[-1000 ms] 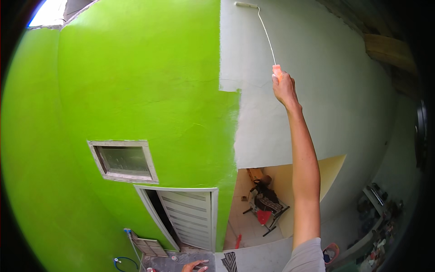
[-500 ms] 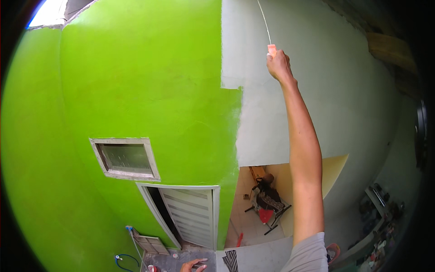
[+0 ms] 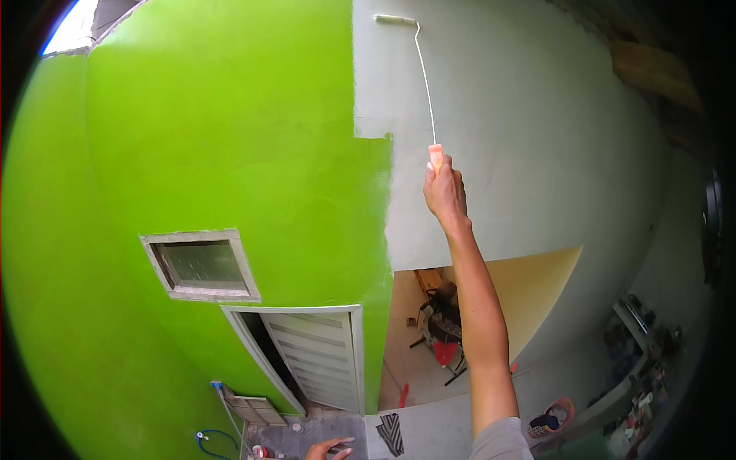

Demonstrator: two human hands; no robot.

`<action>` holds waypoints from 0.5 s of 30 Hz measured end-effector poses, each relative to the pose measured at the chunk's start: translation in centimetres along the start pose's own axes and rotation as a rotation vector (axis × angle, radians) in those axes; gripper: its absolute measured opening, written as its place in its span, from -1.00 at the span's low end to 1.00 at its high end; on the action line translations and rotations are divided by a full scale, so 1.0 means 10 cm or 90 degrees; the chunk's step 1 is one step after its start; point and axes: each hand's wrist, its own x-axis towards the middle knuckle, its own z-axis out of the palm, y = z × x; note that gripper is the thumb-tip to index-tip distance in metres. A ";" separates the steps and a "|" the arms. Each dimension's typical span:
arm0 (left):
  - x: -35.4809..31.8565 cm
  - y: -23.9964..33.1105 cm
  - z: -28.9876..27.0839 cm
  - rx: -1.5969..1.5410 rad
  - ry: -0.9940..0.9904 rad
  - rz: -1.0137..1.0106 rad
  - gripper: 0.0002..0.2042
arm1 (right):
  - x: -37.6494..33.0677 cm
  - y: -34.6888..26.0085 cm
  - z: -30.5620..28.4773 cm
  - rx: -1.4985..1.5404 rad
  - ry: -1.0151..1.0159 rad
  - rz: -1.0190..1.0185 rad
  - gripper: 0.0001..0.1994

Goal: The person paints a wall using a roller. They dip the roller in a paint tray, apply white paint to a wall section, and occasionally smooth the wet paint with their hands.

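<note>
My right hand is raised high and closed around the orange grip of a long-handled paint roller. The thin metal rod runs up to a pale roller sleeve lying against the grey-white part of the wall. To the left the wall is bright green, with a stepped border between the two colours. My left hand shows at the bottom edge with fingers spread, resting on or near a grey surface; it holds nothing that I can see.
Far below are a small framed window, a grey louvred door standing ajar, a blue hose, a red-seated machine on a tiled floor, an orange basket and cluttered shelves at the right.
My right hand has come down and the roller, out of the top of the picture half a second ago, is back in view on the grey wall.
</note>
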 end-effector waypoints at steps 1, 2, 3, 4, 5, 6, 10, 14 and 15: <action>0.00 0.02 0.02 0.000 -0.001 -0.004 -0.55 | -0.09 0.03 0.03 0.010 -0.017 0.006 -0.73; -0.02 0.03 0.04 -0.002 0.005 -0.023 -0.56 | -0.18 0.05 0.04 0.021 -0.034 0.011 -0.74; -0.02 0.04 0.06 -0.004 0.006 -0.041 -0.57 | -0.28 0.13 0.08 0.018 -0.009 -0.008 -0.75; 0.00 0.01 0.07 -0.004 0.001 -0.043 -0.57 | -0.37 0.20 0.11 0.015 -0.010 -0.004 -0.75; 0.03 -0.05 0.08 -0.005 -0.013 -0.037 -0.58 | -0.47 0.25 0.17 0.018 -0.017 0.006 -0.75; 0.04 -0.09 0.07 -0.005 -0.025 -0.034 -0.59 | -0.57 0.25 0.23 0.024 -0.026 0.016 -0.74; 0.02 -0.07 0.10 0.012 -0.002 -0.016 -0.61 | -1.05 0.39 0.45 0.087 -0.028 0.044 -0.70; 0.01 0.03 0.13 0.022 -0.003 -0.002 -0.63 | -1.53 0.59 0.75 0.096 -0.002 0.030 -0.65; 0.01 0.05 0.13 0.027 0.002 -0.003 -0.63 | -1.62 0.65 0.83 0.091 -0.014 0.042 -0.61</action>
